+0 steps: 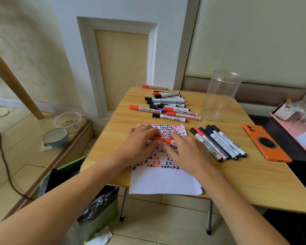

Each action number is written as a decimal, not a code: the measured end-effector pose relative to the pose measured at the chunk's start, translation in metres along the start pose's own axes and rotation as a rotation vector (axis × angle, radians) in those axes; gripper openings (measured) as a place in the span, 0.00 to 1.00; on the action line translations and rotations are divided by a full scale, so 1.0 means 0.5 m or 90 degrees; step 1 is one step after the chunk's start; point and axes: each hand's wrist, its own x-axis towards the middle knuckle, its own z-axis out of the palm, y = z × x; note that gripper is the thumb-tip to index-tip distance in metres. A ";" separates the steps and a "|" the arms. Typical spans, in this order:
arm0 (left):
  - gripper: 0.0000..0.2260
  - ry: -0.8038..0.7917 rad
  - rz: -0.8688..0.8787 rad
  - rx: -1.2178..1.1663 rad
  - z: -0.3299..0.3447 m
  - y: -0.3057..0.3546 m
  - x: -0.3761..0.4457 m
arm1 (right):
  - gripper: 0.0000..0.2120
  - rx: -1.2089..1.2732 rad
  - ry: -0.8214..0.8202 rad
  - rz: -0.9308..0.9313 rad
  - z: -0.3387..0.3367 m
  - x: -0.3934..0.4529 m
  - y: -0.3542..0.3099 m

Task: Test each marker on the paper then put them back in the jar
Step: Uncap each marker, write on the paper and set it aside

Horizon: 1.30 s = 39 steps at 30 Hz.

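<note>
Over paper [163,181]: red marker [163,140] gripped between both hands (cap left).

I see a table [237,183] topped in pale wood-grain laminate with a smooth, faintly satin face, standing on thin metal legs. The paper [164,183] at its near edge is matt white, inked red and black. The jar [219,96] near the far right corner is clear, glossy plastic. The markers [168,106] by the far edge have smooth plastic barrels with printed labels. The phone [267,144] at the right edge wears a matt orange case.
</note>
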 end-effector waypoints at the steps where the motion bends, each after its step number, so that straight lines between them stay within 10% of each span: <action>1: 0.09 0.007 -0.017 0.006 0.000 0.000 0.004 | 0.18 -0.004 -0.009 0.009 0.002 -0.001 0.004; 26: 0.20 -0.056 -0.123 0.014 -0.024 -0.020 0.011 | 0.18 0.015 -0.050 -0.005 -0.010 0.016 0.037; 39: 0.21 -0.177 -0.055 0.018 -0.050 -0.061 -0.037 | 0.06 0.588 0.159 0.092 -0.032 0.001 -0.002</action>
